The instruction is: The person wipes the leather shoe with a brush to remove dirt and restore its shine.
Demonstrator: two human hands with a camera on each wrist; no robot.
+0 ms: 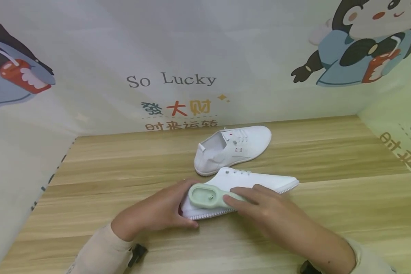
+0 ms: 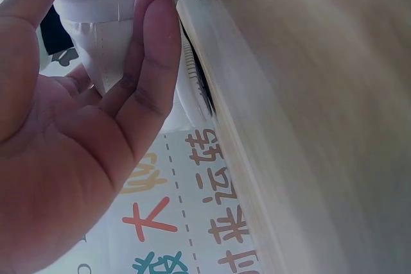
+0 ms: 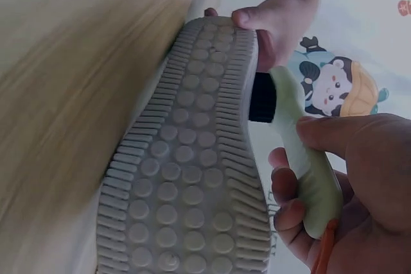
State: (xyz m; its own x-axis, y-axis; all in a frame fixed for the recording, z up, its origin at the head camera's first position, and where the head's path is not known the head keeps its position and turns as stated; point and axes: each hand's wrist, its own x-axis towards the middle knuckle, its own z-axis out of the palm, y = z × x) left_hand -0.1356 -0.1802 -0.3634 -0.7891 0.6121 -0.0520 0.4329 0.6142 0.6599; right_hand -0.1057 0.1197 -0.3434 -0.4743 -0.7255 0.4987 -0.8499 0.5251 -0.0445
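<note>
A white lace-up canvas shoe [image 1: 260, 180] lies tilted on its side on the wooden surface, its toe to the right. Its ridged, studded sole [image 3: 183, 171] faces the right wrist camera. My left hand [image 1: 161, 209] grips the shoe's heel, with the thumb near the sole edge; the left wrist view shows the fingers bent round the heel. In my right hand [image 1: 267, 207] is a pale green shoe brush [image 1: 205, 196], held by its handle. The brush's dark bristles [image 3: 262, 99] touch or nearly touch the shoe's side near the heel. An orange cord [image 3: 324, 248] hangs from the handle end.
A second white shoe [image 1: 250, 142] stands upright just behind the first, close to the printed back wall [image 1: 260, 102]. The wooden surface [image 1: 328, 152] is bordered by cloth walls at the back and both sides. Dark pieces of gear [image 1: 137, 254] sit by the sleeves.
</note>
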